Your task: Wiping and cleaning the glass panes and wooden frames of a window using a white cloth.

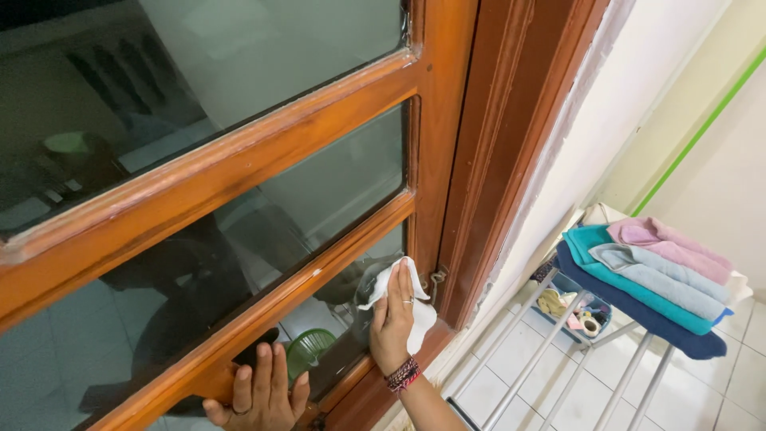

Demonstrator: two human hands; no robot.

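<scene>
A wooden-framed window (447, 136) with several glass panes fills the left of the view. My right hand (392, 315) presses a white cloth (420, 315) flat against the lower pane (343, 299), close to the frame's upright. There is a ring on one finger and beaded bracelets on the wrist. My left hand (259, 395) sits at the bottom edge, its fingers laid over a slanting wooden rail (303, 291) between the panes. The glass reflects dark shapes and a green round object (309, 349).
To the right, a metal drying rack (550, 343) carries folded towels (654, 279) in teal, pink, light blue and navy. A blue basket (576, 307) of small items sits under them. A white wall (630, 104) and a white tiled floor (718, 383) lie beyond.
</scene>
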